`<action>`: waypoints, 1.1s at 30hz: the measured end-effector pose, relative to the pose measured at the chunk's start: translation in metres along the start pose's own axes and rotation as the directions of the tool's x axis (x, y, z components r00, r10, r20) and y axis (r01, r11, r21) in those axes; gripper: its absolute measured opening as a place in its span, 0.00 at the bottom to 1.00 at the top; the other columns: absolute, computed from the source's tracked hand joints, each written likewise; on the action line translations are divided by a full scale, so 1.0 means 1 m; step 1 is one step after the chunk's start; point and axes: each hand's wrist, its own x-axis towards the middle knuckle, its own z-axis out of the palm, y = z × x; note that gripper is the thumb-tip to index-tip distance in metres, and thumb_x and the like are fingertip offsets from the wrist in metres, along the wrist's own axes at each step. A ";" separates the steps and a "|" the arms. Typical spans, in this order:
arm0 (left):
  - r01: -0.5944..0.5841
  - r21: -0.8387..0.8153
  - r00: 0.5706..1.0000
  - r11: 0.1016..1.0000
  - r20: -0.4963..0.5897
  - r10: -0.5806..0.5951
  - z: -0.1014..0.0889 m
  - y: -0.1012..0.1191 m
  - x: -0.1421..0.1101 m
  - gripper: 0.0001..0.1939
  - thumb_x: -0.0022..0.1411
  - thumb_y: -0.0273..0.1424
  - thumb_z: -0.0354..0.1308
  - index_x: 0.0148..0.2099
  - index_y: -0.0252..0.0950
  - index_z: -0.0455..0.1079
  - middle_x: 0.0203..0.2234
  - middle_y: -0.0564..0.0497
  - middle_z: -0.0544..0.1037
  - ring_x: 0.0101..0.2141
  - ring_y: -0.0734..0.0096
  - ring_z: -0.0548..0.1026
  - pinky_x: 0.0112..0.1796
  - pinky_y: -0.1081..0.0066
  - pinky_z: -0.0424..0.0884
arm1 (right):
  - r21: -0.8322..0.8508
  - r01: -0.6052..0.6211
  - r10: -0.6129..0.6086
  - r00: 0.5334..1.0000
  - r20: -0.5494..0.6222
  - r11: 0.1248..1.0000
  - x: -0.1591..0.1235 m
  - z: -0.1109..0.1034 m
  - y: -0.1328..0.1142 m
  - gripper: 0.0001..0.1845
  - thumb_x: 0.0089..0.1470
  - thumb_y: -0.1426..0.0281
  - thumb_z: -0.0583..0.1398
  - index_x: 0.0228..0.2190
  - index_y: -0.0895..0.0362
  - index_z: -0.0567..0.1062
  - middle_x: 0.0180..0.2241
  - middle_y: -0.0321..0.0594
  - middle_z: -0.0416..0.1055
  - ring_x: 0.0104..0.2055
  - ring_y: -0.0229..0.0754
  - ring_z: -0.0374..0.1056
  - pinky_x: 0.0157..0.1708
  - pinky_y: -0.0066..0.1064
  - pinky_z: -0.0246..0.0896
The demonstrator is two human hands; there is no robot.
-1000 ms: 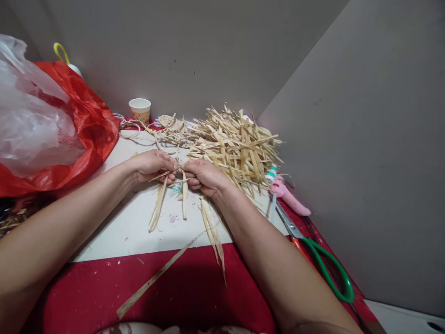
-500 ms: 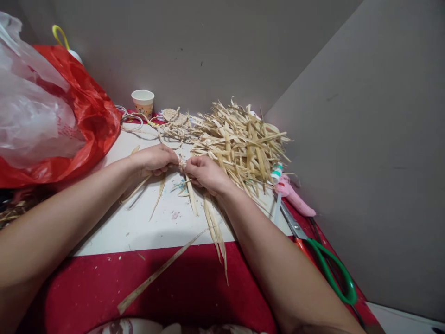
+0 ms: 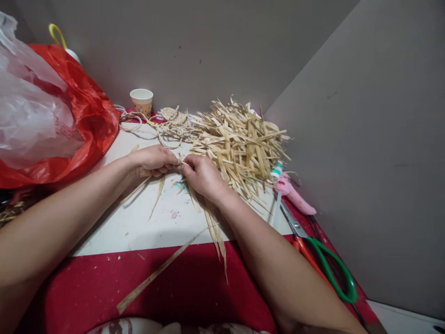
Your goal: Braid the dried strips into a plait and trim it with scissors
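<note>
Over the white board [image 3: 114, 236], my left hand [image 3: 157, 160] and my right hand [image 3: 204, 177] meet fingertip to fingertip. Both are closed in a pinch on thin dried plant strips, whose exact join is hidden by the fingers. Strip ends [image 3: 158, 197] hang below my left hand, and another strip lies partly under my right hand. Just behind the right hand is a big heap of dried straw-coloured strips [image 3: 243, 139]. A twisted cord of the same fibre [image 3: 174, 133] lies beyond my fingers.
A paper cup [image 3: 142, 103] and a woven fibre piece [image 3: 172, 115] stand at the back. Red and clear plastic bags [image 3: 93, 120] bulge on the left. At right lie a pink glue gun [image 3: 297, 197], a white-and-green tube [image 3: 277, 171] and green-handled scissors [image 3: 330, 264]. One long strip [image 3: 167, 264] crosses the red cloth [image 3: 86, 287].
My right hand has turned and risen slightly, so its back now covers more of the strip beneath. The left hand stays nearly in place, still pinching.
</note>
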 end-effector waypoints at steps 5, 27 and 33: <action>-0.029 0.011 0.992 1.000 -0.123 0.030 0.004 -0.001 0.000 0.13 0.49 0.24 0.59 0.18 0.34 0.59 0.10 0.61 0.54 0.11 0.88 0.48 0.15 0.78 0.41 | -0.078 -0.043 0.045 0.999 0.028 0.996 -0.002 -0.007 -0.005 0.09 0.53 0.68 0.55 0.25 0.56 0.73 0.22 0.38 0.67 0.25 0.38 0.57 0.27 0.29 0.45; -0.052 -0.292 0.995 0.955 -0.102 0.023 0.011 -0.010 0.008 0.14 0.53 0.20 0.55 0.18 0.32 0.59 0.09 0.60 0.55 0.10 0.88 0.49 0.12 0.82 0.42 | -0.363 0.060 0.013 0.981 0.195 0.930 -0.022 -0.012 -0.043 0.14 0.55 0.71 0.51 0.34 0.58 0.77 0.33 0.48 0.77 0.33 0.46 0.70 0.31 0.32 0.55; -0.049 -0.279 0.989 0.959 -0.144 0.009 0.009 -0.007 0.006 0.11 0.53 0.20 0.55 0.20 0.31 0.63 0.11 0.56 0.63 0.10 0.87 0.52 0.11 0.82 0.45 | 0.143 -0.083 0.062 0.987 0.149 0.986 -0.014 -0.025 -0.035 0.11 0.52 0.69 0.57 0.22 0.59 0.73 0.23 0.39 0.72 0.22 0.34 0.62 0.23 0.25 0.53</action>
